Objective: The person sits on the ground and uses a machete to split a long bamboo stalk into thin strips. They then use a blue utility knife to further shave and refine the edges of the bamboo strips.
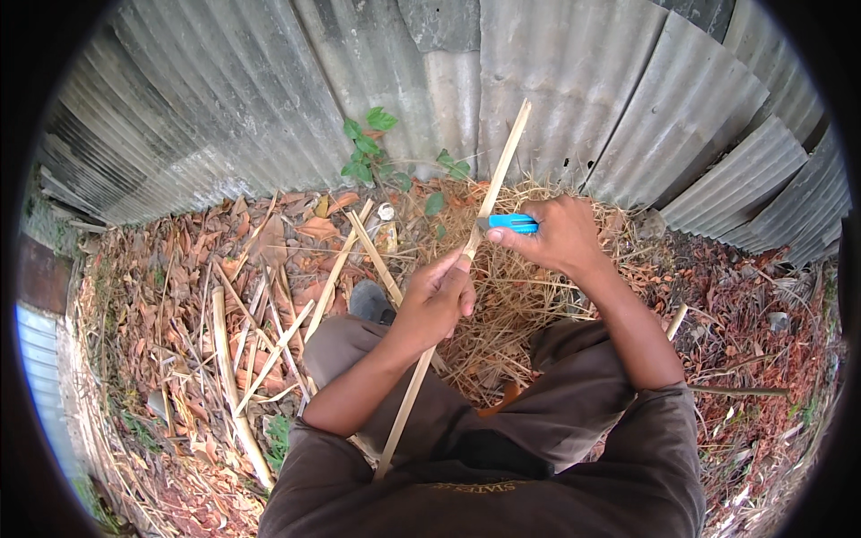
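A long pale bamboo strip (503,166) slants from my lap up toward the metal sheets. My left hand (437,296) is closed around it near its middle, and the lower end rests against my clothing. My right hand (563,235) grips a blue utility knife (513,223). Its blade lies against the strip just above my left hand, with the right thumb close to the strip. Thin straw-like shavings (489,318) are heaped on the ground below, between my legs.
Corrugated metal sheets (395,99) stand as a wall ahead. Several bamboo pieces (235,377) lie on dry leaves (179,296) at the left. A green plant (361,152) grows at the wall's foot. On the right, a thin stick (740,391) lies among reddish litter.
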